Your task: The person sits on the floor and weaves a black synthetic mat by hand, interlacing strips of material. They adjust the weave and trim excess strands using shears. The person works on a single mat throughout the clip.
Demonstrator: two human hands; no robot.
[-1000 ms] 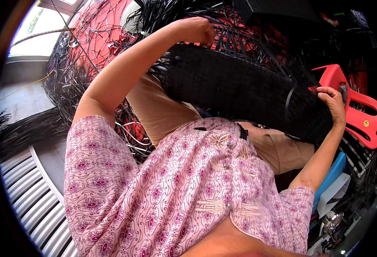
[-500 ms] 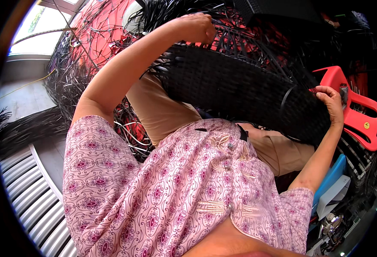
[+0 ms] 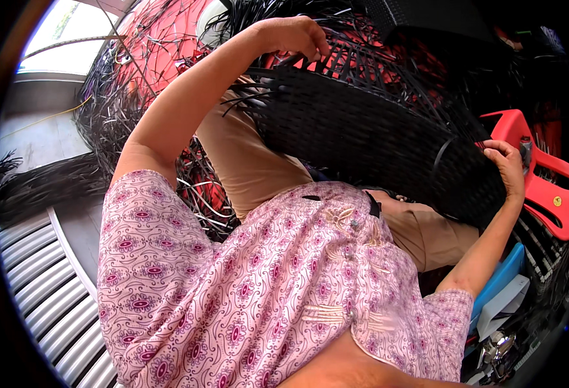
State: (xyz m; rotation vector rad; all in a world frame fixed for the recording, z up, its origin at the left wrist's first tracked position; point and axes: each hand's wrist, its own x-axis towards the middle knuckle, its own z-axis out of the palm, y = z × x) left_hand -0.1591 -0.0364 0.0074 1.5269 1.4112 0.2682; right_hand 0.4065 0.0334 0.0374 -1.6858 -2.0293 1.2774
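Note:
A black woven piece (image 3: 362, 129) of flat plastic strips, like the side of a basket, lies across my lap. Loose strip ends (image 3: 362, 61) stick up along its far edge. At its upper left edge, my left hand (image 3: 295, 37) is bent down with fingers pinched on one of these strips; the fingertips partly cover it. My right hand (image 3: 507, 167) is at the right end of the weave, thumb and fingers closed on a thin black strip there. A loop of strip (image 3: 436, 152) stands out from the woven face near the right hand.
Tangled black strips (image 3: 103, 97) and a red sheet (image 3: 161, 39) spread at the far left. A red plastic chair back (image 3: 553, 187) stands at right, above a blue item (image 3: 501, 278). A slatted silver bench (image 3: 45, 291) is at lower left. A dark box-shaped piece (image 3: 426, 19) sits at the far side.
My left hand has turned slightly and its fingers point more downward at the strips. The right hand stays at the weave's right end. The whole view has shifted a little.

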